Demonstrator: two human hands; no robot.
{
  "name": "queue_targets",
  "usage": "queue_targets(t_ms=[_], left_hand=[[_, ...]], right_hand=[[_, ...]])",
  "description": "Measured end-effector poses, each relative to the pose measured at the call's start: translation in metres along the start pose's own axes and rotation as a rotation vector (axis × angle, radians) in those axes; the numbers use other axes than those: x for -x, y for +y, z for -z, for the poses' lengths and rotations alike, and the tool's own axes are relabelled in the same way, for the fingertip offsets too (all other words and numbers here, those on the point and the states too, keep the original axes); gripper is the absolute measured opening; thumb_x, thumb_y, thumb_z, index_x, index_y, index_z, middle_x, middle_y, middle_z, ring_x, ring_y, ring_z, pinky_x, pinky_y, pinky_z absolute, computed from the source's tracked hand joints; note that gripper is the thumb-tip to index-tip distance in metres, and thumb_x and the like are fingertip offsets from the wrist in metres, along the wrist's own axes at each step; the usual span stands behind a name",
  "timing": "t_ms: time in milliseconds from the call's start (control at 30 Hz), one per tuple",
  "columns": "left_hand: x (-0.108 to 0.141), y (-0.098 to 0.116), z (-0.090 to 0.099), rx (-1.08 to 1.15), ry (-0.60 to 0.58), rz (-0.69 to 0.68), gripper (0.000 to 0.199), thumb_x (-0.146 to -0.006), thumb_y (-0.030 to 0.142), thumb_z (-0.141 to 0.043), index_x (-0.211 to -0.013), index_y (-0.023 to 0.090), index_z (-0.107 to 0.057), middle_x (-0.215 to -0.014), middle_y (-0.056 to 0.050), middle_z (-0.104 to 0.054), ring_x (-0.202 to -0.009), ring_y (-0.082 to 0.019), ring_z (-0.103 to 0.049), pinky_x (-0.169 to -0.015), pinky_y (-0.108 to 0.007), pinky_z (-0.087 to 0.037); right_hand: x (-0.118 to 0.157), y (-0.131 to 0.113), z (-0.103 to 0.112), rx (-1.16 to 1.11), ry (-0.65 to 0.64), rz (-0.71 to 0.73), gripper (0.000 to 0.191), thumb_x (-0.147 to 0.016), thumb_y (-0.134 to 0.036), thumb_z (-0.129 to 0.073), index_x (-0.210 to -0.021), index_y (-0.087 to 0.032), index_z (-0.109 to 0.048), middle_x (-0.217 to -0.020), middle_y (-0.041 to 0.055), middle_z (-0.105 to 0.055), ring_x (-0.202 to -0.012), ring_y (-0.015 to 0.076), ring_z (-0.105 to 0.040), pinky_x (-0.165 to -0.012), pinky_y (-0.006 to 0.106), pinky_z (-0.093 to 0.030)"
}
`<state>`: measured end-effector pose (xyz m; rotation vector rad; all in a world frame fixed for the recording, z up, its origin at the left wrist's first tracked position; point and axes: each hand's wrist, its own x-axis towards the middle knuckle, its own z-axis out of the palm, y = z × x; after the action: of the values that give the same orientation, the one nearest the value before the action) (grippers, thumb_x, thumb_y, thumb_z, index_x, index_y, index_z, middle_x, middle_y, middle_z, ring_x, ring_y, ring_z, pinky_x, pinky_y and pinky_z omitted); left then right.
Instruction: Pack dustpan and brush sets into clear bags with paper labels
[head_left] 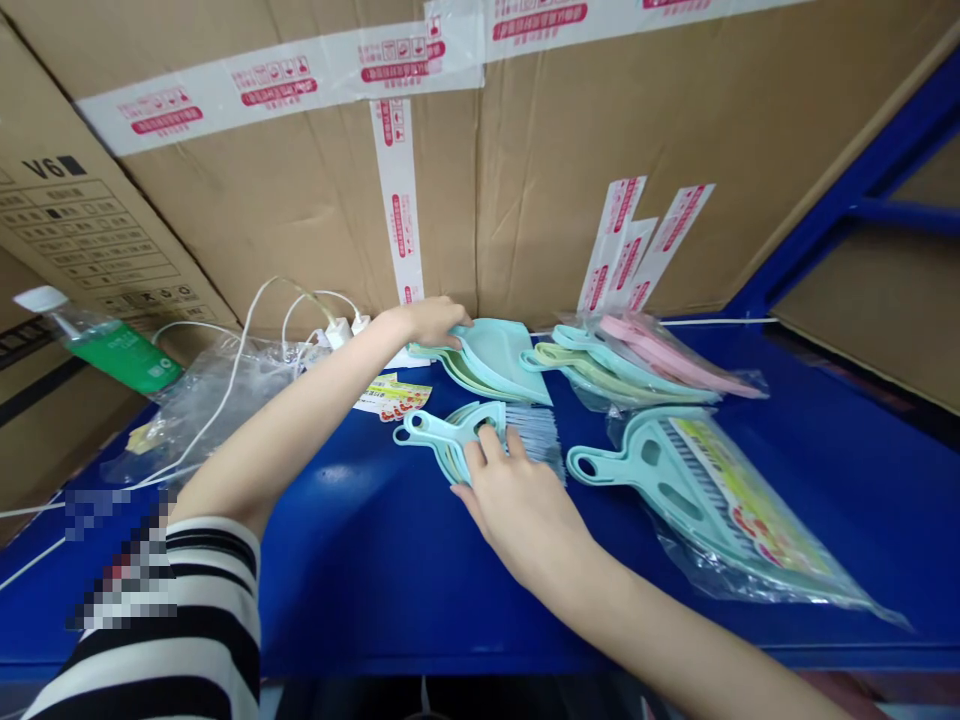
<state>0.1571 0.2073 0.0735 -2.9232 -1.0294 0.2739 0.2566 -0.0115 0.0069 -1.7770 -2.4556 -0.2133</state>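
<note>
My left hand point(439, 322) rests at the handle end of a stack of pale blue and green dustpans point(501, 358), its fingers curled over the edge. Closer to me, my right hand point(514, 490) is on a stack of small light blue brushes point(450, 436), fingertips at the holes of the top one. The brushes' grey-blue bristles point(541, 436) point right. Whether either hand grips its stack firmly is hard to tell. To the right lies a bagged light blue dustpan and brush set point(682, 480) with a printed card.
More bagged sets point(637, 365), blue, green and pink, lie at the back right. Printed cards point(394, 396) are left of the dustpans. Clear plastic bags point(217, 400), white cables and a green-labelled bottle point(112, 345) are at the left. Cardboard boxes point(525, 170) stand behind the blue surface point(375, 580).
</note>
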Motion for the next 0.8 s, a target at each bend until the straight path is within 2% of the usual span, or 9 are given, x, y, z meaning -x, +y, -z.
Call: queue_targets(t_ms=[100, 200, 300, 400, 467, 533, 600, 700, 800], left_hand=[[-0.002, 0.004, -0.008, -0.017, -0.004, -0.013, 0.04, -0.084, 0.024, -0.065, -0.124, 0.019, -0.066, -0.13, -0.01, -0.066, -0.123, -0.022, -0.058, -0.101, -0.028, -0.04], [0.001, 0.001, -0.009, -0.038, -0.008, 0.001, 0.037, -0.087, 0.025, -0.061, -0.123, 0.02, -0.066, -0.129, -0.009, -0.067, -0.118, -0.022, -0.061, -0.096, -0.028, -0.043], [0.006, 0.0, -0.003, -0.079, -0.007, 0.031, 0.035, -0.085, 0.023, -0.061, -0.119, 0.019, -0.068, -0.117, -0.009, -0.072, -0.106, -0.024, -0.066, -0.088, -0.03, -0.047], [0.009, 0.012, 0.011, -0.14, 0.016, 0.042, 0.031, -0.078, 0.015, -0.063, -0.107, 0.017, -0.072, -0.106, -0.009, -0.075, -0.101, -0.026, -0.067, -0.085, -0.031, -0.049], [0.009, 0.034, 0.024, -0.174, 0.074, 0.025, 0.032, -0.079, 0.01, -0.057, -0.107, 0.016, -0.072, -0.109, -0.01, -0.073, -0.106, -0.027, -0.065, -0.088, -0.033, -0.048], [0.007, 0.065, 0.034, -0.188, 0.158, -0.018, 0.037, -0.086, 0.009, -0.046, -0.114, 0.015, -0.069, -0.12, -0.011, -0.068, -0.115, -0.026, -0.061, -0.094, -0.036, -0.046], [-0.001, 0.098, 0.038, -0.2, 0.265, -0.137, 0.038, -0.09, 0.009, -0.041, -0.115, 0.015, -0.067, -0.117, -0.01, -0.067, -0.116, -0.027, -0.06, -0.095, -0.038, -0.046], [-0.023, 0.141, 0.036, -0.202, 0.298, -0.238, 0.039, -0.092, 0.006, -0.038, -0.122, 0.011, -0.063, -0.121, -0.015, -0.064, -0.118, -0.029, -0.059, -0.094, -0.04, -0.047], [-0.045, 0.167, 0.031, -0.181, 0.313, -0.257, 0.04, -0.095, 0.005, -0.038, -0.13, 0.008, -0.057, -0.13, -0.019, -0.059, -0.125, -0.03, -0.054, -0.098, -0.04, -0.044]], right_hand=[[-0.001, -0.001, -0.001, -0.001, 0.001, -0.005, 0.026, -0.088, -0.028, -0.067, -0.107, -0.01, -0.065, -0.109, 0.0216, -0.065, -0.103, 0.0374, -0.066, -0.056, 0.035, -0.06], [-0.003, -0.001, -0.002, -0.003, 0.005, -0.013, 0.026, -0.089, -0.028, -0.065, -0.108, -0.01, -0.064, -0.108, 0.0215, -0.066, -0.102, 0.0369, -0.066, -0.055, 0.034, -0.06], [-0.003, 0.0, -0.003, -0.006, 0.018, -0.019, 0.026, -0.09, -0.027, -0.064, -0.11, -0.011, -0.063, -0.107, 0.0203, -0.066, -0.104, 0.0355, -0.066, -0.056, 0.033, -0.059], [-0.004, 0.0, -0.001, -0.009, 0.028, -0.034, 0.029, -0.089, -0.029, -0.065, -0.112, -0.012, -0.062, -0.107, 0.0195, -0.066, -0.103, 0.0342, -0.066, -0.058, 0.033, -0.059], [-0.005, 0.0, 0.001, -0.014, 0.029, -0.047, 0.034, -0.088, -0.032, -0.067, -0.114, -0.012, -0.062, -0.109, 0.0203, -0.066, -0.1, 0.0337, -0.066, -0.059, 0.033, -0.059], [-0.006, -0.001, 0.002, -0.022, 0.027, -0.055, 0.041, -0.087, -0.036, -0.069, -0.119, -0.011, -0.061, -0.113, 0.0214, -0.065, -0.097, 0.0334, -0.067, -0.059, 0.034, -0.059], [-0.007, -0.001, 0.003, -0.031, 0.028, -0.058, 0.051, -0.087, -0.041, -0.068, -0.126, -0.01, -0.058, -0.115, 0.0226, -0.065, -0.096, 0.0334, -0.067, -0.06, 0.036, -0.059], [-0.009, 0.0, 0.001, -0.041, 0.037, -0.064, 0.058, -0.088, -0.047, -0.065, -0.131, -0.009, -0.055, -0.114, 0.0241, -0.066, -0.099, 0.034, -0.066, -0.064, 0.04, -0.059], [-0.011, 0.003, -0.003, -0.052, 0.06, -0.066, 0.054, -0.089, -0.049, -0.062, -0.125, -0.009, -0.061, -0.112, 0.0251, -0.067, -0.101, 0.0355, -0.065, -0.066, 0.042, -0.059]])
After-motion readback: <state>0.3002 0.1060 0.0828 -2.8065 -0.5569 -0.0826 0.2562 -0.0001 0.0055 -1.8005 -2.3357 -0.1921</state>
